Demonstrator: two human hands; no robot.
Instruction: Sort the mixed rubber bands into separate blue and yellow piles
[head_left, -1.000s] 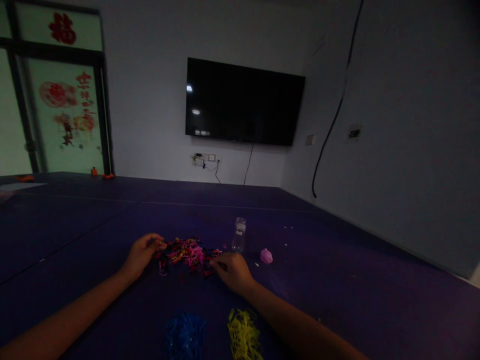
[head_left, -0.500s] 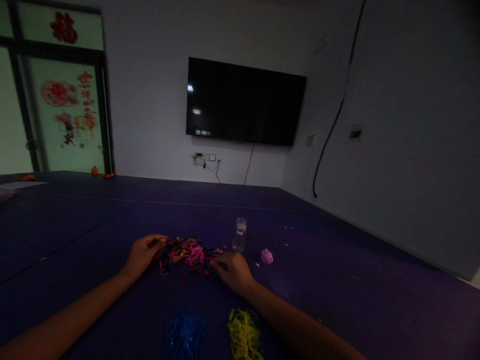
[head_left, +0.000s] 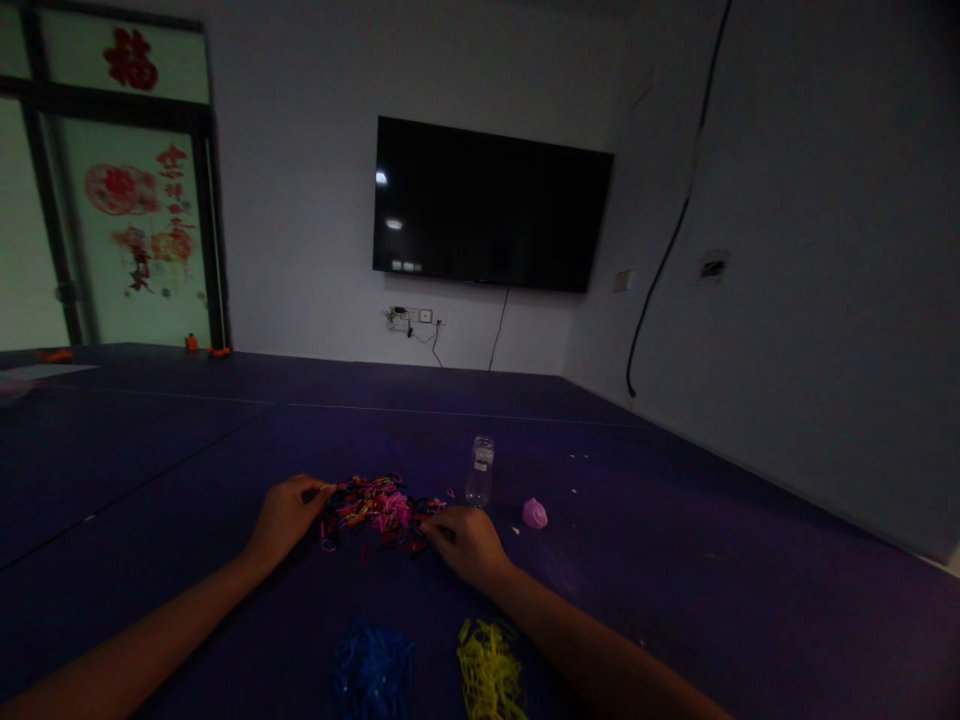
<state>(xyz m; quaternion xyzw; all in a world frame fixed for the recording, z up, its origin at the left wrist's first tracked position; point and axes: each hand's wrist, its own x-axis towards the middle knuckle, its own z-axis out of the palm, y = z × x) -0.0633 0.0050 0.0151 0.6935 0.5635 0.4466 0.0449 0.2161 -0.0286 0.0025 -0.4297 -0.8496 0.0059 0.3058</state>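
A pile of small mixed-colour rubber bands [head_left: 382, 508], mostly pink, red and dark, lies on the purple table [head_left: 247, 430]. At its left edge my left hand [head_left: 289, 517] has thumb and forefinger pinched together; what is between them is too small to make out. My right hand [head_left: 471, 542] pinches at the pile's right edge, and its fingertips touch the bands. Whatever they grip there I cannot tell. Nearer to me lie a heap of blue bands [head_left: 373, 670] and a heap of yellow bands [head_left: 491, 668], the latter beside my right forearm.
Just beyond my right hand stands a clear bottle [head_left: 480, 472]. To its right sits a small pink object [head_left: 535, 514], with white scraps around it. Orange items [head_left: 192, 342] lie at the far left edge. A television [head_left: 491, 205] hangs on the wall.
My left fingertips have closed in and dipped slightly toward the pile's left edge. My right hand has hardly moved.
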